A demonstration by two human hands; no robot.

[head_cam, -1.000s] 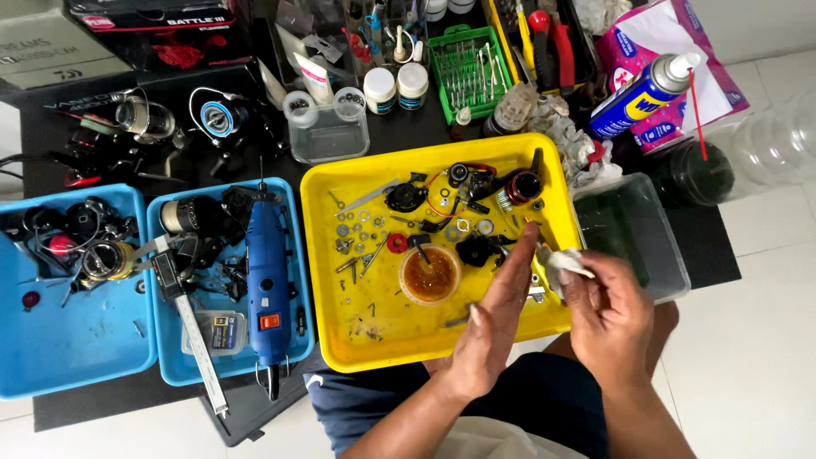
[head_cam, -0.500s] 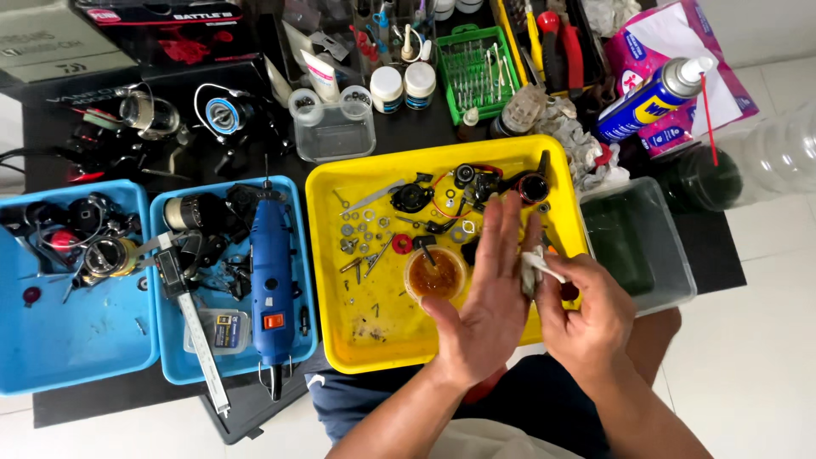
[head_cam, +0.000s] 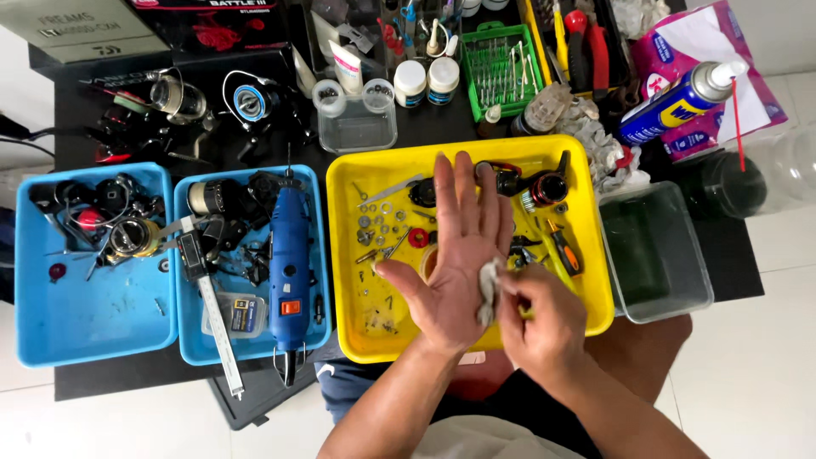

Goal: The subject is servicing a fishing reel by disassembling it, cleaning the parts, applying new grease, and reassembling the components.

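A small hobby repair bench, likely set up at home, seen from above; a dark work surface (head_cam: pixel 102 382) stands on pale floor tiles (head_cam: pixel 765 374); a yellow tray (head_cam: pixel 595 280) holds tiny screws, washers and dismantled fishing-reel parts; two blue trays (head_cam: pixel 110 331) hold more reel pieces, a blue rotary tool (head_cam: pixel 289 255) and a caliper (head_cam: pixel 208 297); behind them sit a green rack of small bits (head_cam: pixel 501 72), little jars (head_cam: pixel 425 81), red-handled pliers (head_cam: pixel 591 47) and a blue spray can of lubricant (head_cam: pixel 676 102).
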